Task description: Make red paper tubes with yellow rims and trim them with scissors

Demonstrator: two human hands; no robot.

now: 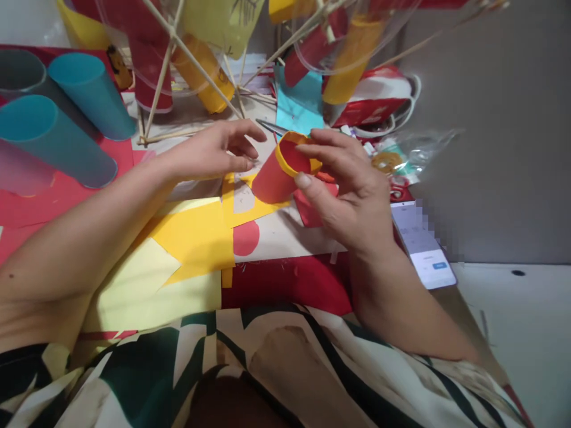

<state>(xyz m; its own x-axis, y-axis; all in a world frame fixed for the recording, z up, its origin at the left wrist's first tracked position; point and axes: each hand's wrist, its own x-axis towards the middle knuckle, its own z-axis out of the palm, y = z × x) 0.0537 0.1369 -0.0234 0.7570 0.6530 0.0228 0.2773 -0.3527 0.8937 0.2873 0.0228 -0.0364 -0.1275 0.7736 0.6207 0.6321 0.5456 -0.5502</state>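
My right hand (345, 178) grips a small red paper tube with a yellow rim (279, 172), thumb on its near side and fingers over the top, the open end facing me. My left hand (214, 148) hovers just left of the tube with its fingers loosely apart and nothing in it. Both hands are over a table strewn with yellow (196, 238) and red (289, 282) paper sheets. Scissors (270, 126) lie just beyond the tube, partly hidden by my fingers.
Teal paper tubes (57, 137) lie at the far left. A bamboo-stick frame (178, 59) hung with red and yellow tubes stands at the back. A phone (423, 244) lies by my right wrist. Plastic bags (401, 154) sit at the back right.
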